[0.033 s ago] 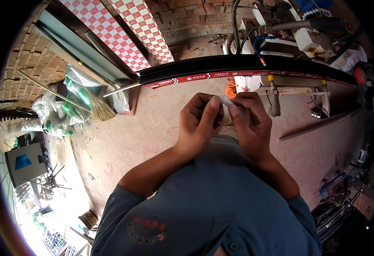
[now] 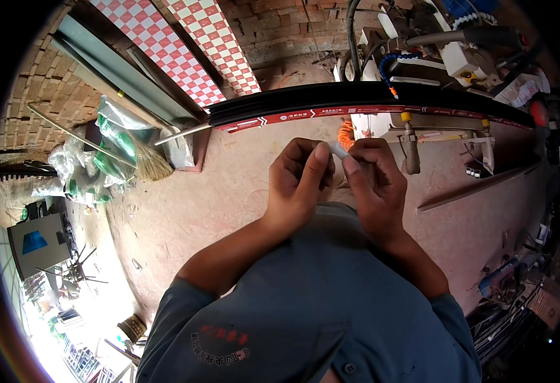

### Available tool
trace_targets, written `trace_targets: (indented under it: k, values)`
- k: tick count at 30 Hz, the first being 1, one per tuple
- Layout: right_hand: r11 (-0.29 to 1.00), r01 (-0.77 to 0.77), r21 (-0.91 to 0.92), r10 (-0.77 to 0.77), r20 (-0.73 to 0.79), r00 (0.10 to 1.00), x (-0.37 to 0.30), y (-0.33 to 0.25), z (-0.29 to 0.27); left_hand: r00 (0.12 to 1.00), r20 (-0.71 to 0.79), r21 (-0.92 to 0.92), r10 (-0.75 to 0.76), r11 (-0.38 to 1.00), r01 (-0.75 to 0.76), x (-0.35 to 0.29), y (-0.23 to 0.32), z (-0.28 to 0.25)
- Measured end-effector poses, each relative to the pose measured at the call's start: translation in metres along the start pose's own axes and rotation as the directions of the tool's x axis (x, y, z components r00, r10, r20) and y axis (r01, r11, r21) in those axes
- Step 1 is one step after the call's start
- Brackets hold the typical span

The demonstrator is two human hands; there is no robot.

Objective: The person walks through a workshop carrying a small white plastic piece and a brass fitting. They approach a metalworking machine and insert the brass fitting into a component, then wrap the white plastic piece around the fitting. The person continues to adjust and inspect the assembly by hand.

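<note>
A small whitish strip-like piece [image 2: 338, 150] spans the gap between my two hands, in front of my chest. My left hand [image 2: 300, 179] pinches one end between thumb and curled fingers. At the other end, my right hand [image 2: 377, 182] presses it between thumb and bent forefinger. The fingers cover much of the piece, so its exact kind cannot be made out. Beyond my hands runs a long bundle of black profiles [image 2: 292, 110] with a red printed band [image 2: 324, 114] along its near side.
A straw broom [image 2: 151, 163] and plastic bags [image 2: 79, 169] lie at the left, near checkered red-and-white panels [image 2: 158, 48] leaning by a brick wall. Machinery with a blue hose [image 2: 400, 57] stands at the far right. Metal fittings with yellow tops [image 2: 410, 150] hang below the profiles.
</note>
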State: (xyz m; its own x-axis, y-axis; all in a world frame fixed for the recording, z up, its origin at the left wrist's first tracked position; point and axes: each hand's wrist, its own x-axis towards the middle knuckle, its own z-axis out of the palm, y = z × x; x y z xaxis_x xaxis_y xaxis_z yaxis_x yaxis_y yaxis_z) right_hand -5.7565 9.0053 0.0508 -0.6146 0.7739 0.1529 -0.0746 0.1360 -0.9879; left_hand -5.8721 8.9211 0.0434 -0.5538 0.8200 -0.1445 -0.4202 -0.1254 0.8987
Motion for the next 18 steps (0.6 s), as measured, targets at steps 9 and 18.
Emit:
trace_targets:
  k: [9, 18]
  values:
    - [0.999, -0.005, 0.043, 0.003, 0.038, 0.999, 0.000, 0.011, -0.001, 0.998, 0.033, -0.102, -0.054, 0.993, 0.057, -0.001, -0.003, -0.001]
    - [0.997, 0.038, 0.068, -0.045, 0.117, 0.992, 0.000, 0.004, -0.008, 0.987, 0.158, 0.093, 0.033, 0.995, -0.048, -0.005, 0.004, -0.002]
